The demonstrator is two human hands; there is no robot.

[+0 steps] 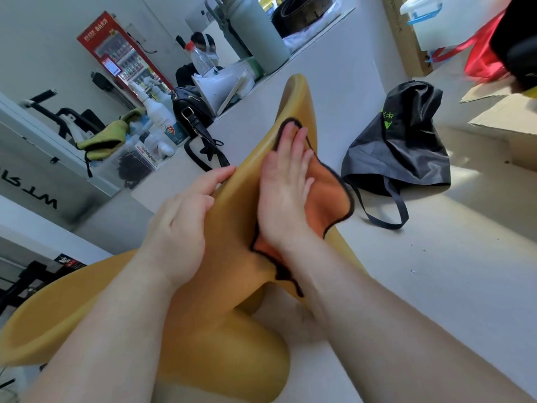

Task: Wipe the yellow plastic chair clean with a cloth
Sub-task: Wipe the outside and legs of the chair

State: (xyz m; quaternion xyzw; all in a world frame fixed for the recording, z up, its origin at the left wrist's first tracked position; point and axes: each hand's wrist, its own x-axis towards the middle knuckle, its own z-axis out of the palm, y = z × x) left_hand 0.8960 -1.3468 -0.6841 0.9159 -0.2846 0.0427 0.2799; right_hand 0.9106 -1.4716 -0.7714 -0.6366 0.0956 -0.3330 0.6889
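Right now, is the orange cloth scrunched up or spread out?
Spread out: the cloth lies flat against the yellow chair, pressed under the flat right hand.

Black drawstring bag [398, 146] slumped on the floor, 3 o'clock. Cardboard box [505, 117], 2 o'clock. At 10 o'clock: white spray bottle [158, 117], black handbag [191, 112] just beside it. Red drinks fridge [122, 56], 11 o'clock; grey-green flask [258, 33], 12 o'clock.

Bright, even light is flooding the scene and bleaching the floor [436, 286] right of the grip. Soft shadows are falling below the left hand [180, 216] gripping the yellow plastic chair [226, 330]. Far above the grip, straight lines are bending, and the upper-right corner is smearing into blur.
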